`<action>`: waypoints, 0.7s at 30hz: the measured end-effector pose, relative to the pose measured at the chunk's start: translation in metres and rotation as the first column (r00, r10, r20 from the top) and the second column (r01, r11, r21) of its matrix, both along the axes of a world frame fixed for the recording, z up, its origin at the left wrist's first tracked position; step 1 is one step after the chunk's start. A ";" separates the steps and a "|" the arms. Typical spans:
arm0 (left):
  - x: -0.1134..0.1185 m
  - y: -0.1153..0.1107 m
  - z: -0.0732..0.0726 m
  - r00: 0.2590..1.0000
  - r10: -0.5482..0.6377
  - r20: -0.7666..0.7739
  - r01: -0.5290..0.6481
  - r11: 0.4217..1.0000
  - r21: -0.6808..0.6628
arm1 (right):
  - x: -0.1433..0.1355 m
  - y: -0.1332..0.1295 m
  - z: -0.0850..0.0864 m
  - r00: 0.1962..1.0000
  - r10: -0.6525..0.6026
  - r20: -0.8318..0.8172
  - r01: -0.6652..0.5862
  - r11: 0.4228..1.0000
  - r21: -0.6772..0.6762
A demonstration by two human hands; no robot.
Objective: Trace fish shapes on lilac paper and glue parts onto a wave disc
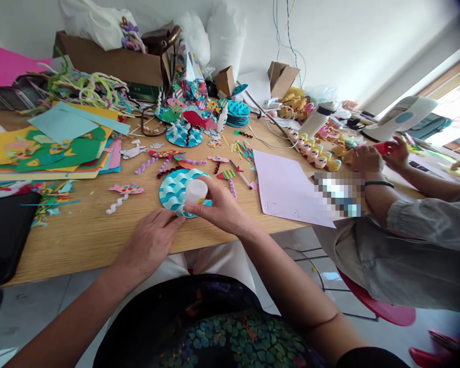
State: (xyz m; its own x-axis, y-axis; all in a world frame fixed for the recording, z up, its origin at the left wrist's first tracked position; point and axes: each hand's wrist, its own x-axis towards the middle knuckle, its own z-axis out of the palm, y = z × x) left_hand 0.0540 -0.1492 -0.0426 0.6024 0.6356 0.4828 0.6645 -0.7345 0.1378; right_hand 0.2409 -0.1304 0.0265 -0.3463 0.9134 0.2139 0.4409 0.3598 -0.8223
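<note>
A round blue disc with a wave pattern (172, 191) lies on the table right before me. My right hand (224, 207) is wrapped round a white glue bottle (196, 191), held over the disc with its base towards me; the tip is hidden. With its fingers together, my left hand (151, 240) grips the disc's near edge. To the left lies a pink spotted paper fish (128, 189) on a white curled pipe cleaner (117, 204). Beyond the disc are more paper fish with curled stems, among them a striped green and yellow one (227, 175).
A finished-looking disc with fish (184, 134) stands farther back, beside another white bottle (222, 118) and stacked blue discs (238, 113). Coloured paper (67, 122) is piled left, near a black object (7, 235). White paper (283, 186) lies right, where a co-worker's hands (368, 158) are busy.
</note>
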 end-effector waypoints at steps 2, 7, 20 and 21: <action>0.000 0.000 0.000 1.000 0.012 -0.016 -0.012 1.000 -0.005 | 0.002 0.001 -0.003 1.000 0.017 -0.024 -0.017 1.000 0.010; 0.000 -0.001 0.000 0.999 0.011 -0.032 -0.011 1.000 0.002 | 0.008 0.004 -0.006 0.999 -0.044 -0.017 0.044 0.998 0.035; -0.002 0.001 -0.002 1.000 -0.022 -0.020 0.023 0.998 0.063 | 0.001 0.005 -0.002 1.000 0.016 0.006 -0.017 0.997 0.079; -0.002 0.001 -0.002 0.999 -0.023 -0.022 0.025 0.997 0.069 | 0.001 0.005 -0.002 1.000 0.013 0.018 -0.015 0.996 0.090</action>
